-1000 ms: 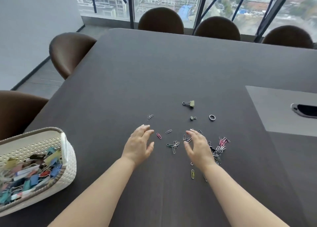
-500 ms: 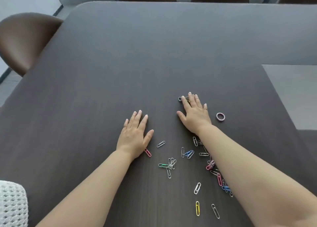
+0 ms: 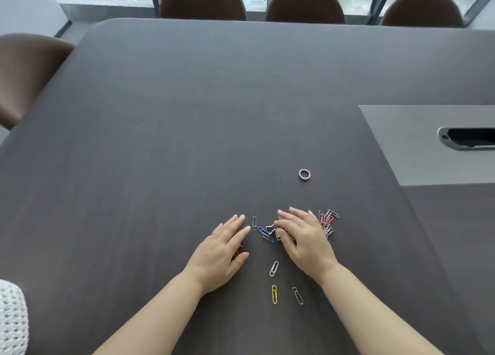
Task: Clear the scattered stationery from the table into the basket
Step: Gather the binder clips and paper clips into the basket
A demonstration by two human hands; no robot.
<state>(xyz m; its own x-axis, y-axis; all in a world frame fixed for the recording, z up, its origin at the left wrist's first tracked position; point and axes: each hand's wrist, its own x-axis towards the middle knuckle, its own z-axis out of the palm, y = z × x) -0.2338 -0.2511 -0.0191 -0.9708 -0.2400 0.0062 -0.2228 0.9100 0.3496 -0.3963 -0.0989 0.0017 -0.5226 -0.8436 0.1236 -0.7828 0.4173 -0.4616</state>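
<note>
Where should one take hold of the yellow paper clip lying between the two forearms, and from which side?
Pinch the yellow paper clip across its two long sides, near the middle, coming straight down from above. It lies flat on the table, alone, long axis pointing away from the person, so nothing blocks either side.

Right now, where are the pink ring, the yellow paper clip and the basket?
pink ring (image 3: 304,178): head view, lower side of its band.
yellow paper clip (image 3: 274,294): head view, middle of the clip.
basket (image 3: 10,317): head view, its white woven wall at the frame's lower left.
</note>
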